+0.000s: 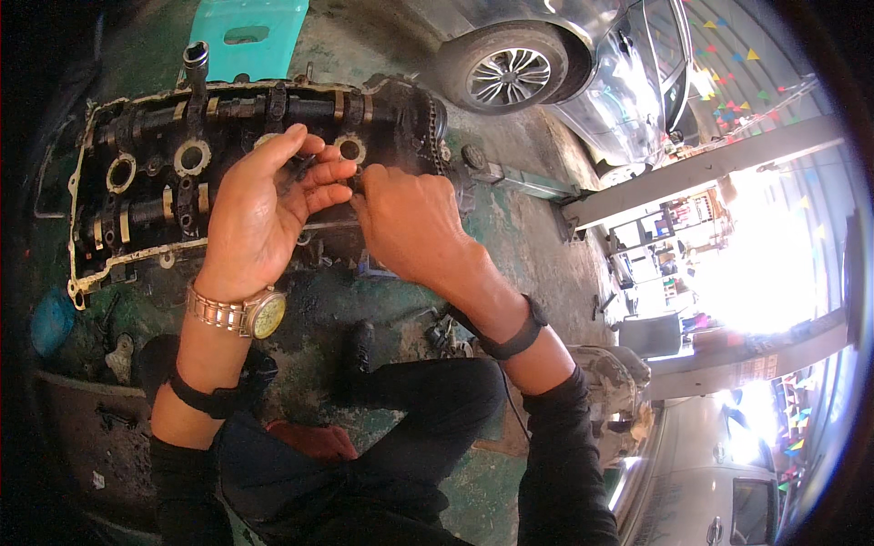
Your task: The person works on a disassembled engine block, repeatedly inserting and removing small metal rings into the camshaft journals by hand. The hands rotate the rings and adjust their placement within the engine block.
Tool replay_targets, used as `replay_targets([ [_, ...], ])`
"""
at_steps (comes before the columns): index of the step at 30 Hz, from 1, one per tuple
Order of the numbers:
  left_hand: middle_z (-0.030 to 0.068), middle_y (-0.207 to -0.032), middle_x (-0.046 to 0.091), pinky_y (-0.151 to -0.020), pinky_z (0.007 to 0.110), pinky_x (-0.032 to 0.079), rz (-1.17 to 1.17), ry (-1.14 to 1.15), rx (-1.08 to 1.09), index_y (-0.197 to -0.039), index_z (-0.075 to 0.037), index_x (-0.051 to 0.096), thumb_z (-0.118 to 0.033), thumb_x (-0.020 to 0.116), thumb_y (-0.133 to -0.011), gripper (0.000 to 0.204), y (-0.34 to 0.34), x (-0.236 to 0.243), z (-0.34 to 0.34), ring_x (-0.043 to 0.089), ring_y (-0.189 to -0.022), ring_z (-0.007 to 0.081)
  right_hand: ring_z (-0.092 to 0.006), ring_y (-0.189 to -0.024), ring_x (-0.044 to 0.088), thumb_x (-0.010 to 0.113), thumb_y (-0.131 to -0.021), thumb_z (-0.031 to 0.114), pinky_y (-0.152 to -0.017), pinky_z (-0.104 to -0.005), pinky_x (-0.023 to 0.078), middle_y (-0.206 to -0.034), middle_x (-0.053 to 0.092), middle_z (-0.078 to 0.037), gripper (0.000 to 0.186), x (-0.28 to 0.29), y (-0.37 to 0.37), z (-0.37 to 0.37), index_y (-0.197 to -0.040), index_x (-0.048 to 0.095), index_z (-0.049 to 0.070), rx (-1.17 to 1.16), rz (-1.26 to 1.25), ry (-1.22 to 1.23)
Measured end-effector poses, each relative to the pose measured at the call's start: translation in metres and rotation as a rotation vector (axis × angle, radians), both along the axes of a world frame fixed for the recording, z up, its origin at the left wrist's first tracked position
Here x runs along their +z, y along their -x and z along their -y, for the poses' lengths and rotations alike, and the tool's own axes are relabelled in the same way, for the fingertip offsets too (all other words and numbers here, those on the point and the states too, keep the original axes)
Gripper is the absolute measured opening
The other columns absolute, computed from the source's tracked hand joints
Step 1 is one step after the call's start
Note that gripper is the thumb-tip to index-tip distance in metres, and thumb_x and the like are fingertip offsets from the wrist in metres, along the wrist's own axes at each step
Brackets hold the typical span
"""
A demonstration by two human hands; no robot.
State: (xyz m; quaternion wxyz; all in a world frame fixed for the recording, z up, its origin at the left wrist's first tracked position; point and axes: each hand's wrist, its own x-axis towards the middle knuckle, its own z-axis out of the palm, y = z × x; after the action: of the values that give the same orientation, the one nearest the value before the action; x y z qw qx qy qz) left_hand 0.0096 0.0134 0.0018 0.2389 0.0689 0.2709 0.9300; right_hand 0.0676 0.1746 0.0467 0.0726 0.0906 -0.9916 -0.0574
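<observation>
An engine cylinder head (146,214), dark and oily with a pale gasket rim and two camshafts, lies in front of me. My left hand (250,214) is over its near side, palm turned up and fingers curled. Something dark lies partly hidden among those fingers. Close beside it, my right hand (410,218) is closed, thumb and forefinger pinching a small dark part (356,183) near the left fingertips. Too little of that part shows to tell its kind. On the cylinder head's far left, a metal socket tool (196,59) stands up.
A turquoise plastic stool (246,41) stands beyond the cylinder head. A car wheel (510,77) and a lift arm (528,180) are to the far right. Metal parts (446,337) and a large casting (619,387) lie on the right floor; a blue object (53,323) is left.
</observation>
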Motion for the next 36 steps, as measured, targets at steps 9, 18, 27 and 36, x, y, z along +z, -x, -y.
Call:
replay_targets([
  [9, 0.0132, -0.099, 0.062, -0.078, 0.036, 0.057, -0.004, -0.005, 0.005, -0.098, 0.0, 0.058, -0.025, 0.057, -0.097, 0.025, -0.001, 0.003, 0.003, 0.066, -0.093, 0.0251, -0.0401, -0.069, 0.064, 0.059, -0.09, 0.026, -0.062, -0.0494, 0.049, -0.079, 0.065, -0.019, 0.025, 0.003, -0.001, -0.001, -0.082, 0.057, 0.002, -0.007, -0.023, 0.053],
  [18, 0.0146, -0.101, 0.064, -0.077, 0.035, 0.057, -0.028, 0.001, 0.004, -0.099, 0.0, 0.059, -0.025, 0.054, -0.098, 0.026, -0.001, 0.001, 0.0, 0.067, -0.093, 0.025, -0.039, -0.069, 0.065, 0.059, -0.088, 0.024, -0.062, -0.0488, 0.05, -0.079, 0.065, -0.018, 0.022, 0.003, 0.003, 0.001, -0.085, 0.058, 0.002, -0.061, 0.095, -0.011],
  [27, 0.0141, -0.098, 0.063, -0.077, 0.035, 0.057, -0.021, -0.004, -0.004, -0.1, 0.0, 0.058, -0.025, 0.056, -0.098, 0.026, 0.001, -0.003, -0.001, 0.067, -0.093, 0.0252, -0.0352, -0.066, 0.068, 0.055, -0.087, 0.022, -0.06, -0.0462, 0.053, -0.075, 0.068, -0.018, 0.02, -0.003, 0.0, -0.001, -0.082, 0.06, 0.004, 0.022, -0.052, -0.003],
  [36, 0.0148, -0.101, 0.064, -0.076, 0.035, 0.057, -0.022, 0.015, 0.012, -0.1, 0.001, 0.059, -0.026, 0.055, -0.098, 0.026, 0.001, -0.003, 0.001, 0.067, -0.093, 0.0254, -0.0343, -0.068, 0.068, 0.055, -0.086, 0.019, -0.062, -0.0451, 0.053, -0.078, 0.068, -0.017, 0.018, 0.007, 0.001, 0.0, -0.085, 0.059, 0.003, -0.04, 0.058, -0.013],
])
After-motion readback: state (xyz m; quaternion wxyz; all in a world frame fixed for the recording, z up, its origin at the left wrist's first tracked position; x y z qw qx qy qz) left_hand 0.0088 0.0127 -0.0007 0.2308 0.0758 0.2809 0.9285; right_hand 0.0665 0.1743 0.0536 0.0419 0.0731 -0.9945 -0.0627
